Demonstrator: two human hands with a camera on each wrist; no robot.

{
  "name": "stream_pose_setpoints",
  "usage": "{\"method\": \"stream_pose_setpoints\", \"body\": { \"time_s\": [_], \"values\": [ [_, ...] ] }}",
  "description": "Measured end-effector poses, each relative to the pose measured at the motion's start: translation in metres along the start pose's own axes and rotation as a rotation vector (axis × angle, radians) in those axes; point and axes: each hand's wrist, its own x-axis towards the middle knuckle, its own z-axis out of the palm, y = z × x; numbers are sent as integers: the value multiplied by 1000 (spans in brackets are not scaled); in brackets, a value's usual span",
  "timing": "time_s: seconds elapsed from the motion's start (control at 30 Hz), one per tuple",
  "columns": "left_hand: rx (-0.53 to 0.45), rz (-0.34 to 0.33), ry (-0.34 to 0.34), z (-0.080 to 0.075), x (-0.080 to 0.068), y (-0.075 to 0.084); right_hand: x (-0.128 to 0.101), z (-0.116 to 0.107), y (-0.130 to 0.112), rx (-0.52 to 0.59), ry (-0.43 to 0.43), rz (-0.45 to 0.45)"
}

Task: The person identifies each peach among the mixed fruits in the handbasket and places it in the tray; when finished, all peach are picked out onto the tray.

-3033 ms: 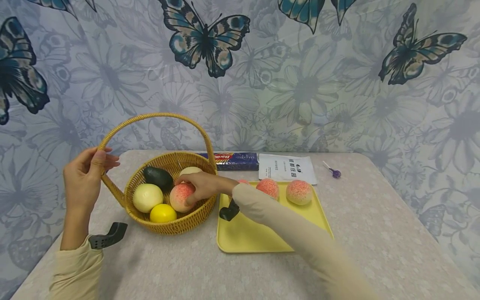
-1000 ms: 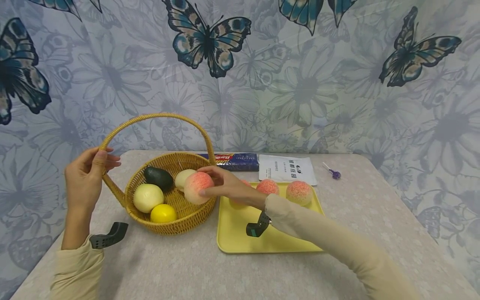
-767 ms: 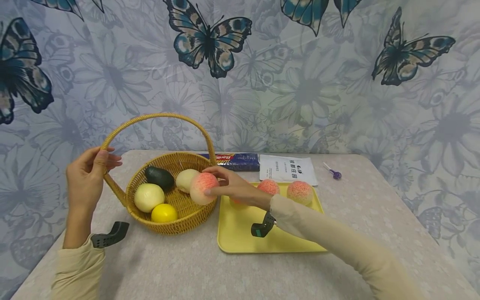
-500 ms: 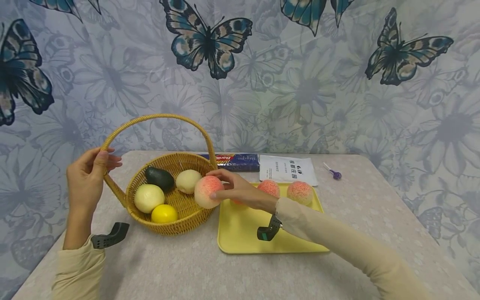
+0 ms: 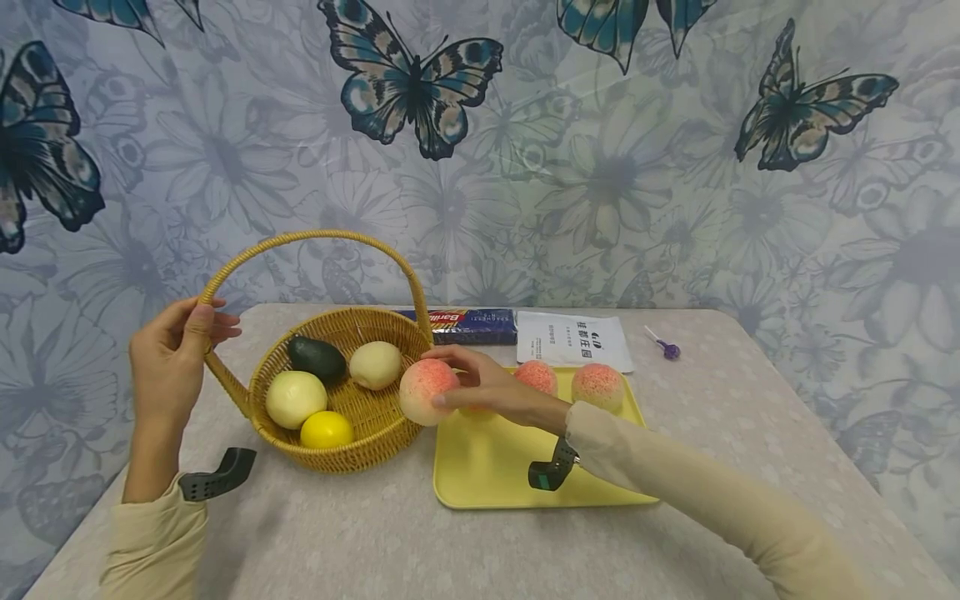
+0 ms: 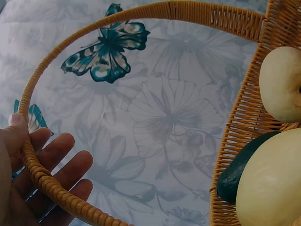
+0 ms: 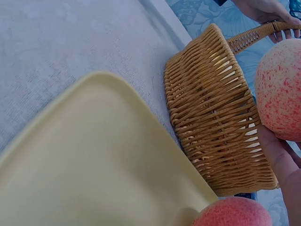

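Observation:
My left hand pinches the handle of a wicker basket between thumb and index finger; in the left wrist view the other fingers extend past it. In my right hand is a pink and cream peach, gripped over the basket's right rim. Inside the basket lie a dark green avocado, a yellow lemon and two pale round fruits, one at the left and one at the back. The right wrist view shows the peach above the basket's side.
A yellow tray beside the basket bears a middle peach and a right peach; another is mostly hidden behind my right hand. Along the back lie a blue spaghetti pack, a white printed pouch and a purple lollipop.
My right hand has lifted the peach from inside the basket and carried it right to the rim, uncovering the pale fruit at the back. My left hand stays on the handle.

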Motion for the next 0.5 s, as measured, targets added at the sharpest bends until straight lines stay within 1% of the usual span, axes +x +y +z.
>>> {"method": "stream_pose_setpoints", "body": {
  "time_s": [0.13, 0.23, 0.37, 0.5],
  "values": [
    [14, -8, -1, 0, 1, 2, -6, -3, -3, -23, -24, -6],
    [25, -14, 2, 1, 1, 4, -10, -5, -4, -32, -47, 6],
    [32, -21, 4, 1, 2, 6, -16, -7, -6, -51, -68, 40],
    [28, -23, 6, 1, 2, 6, -22, -8, -7, -82, -70, 68]
  ]
}}
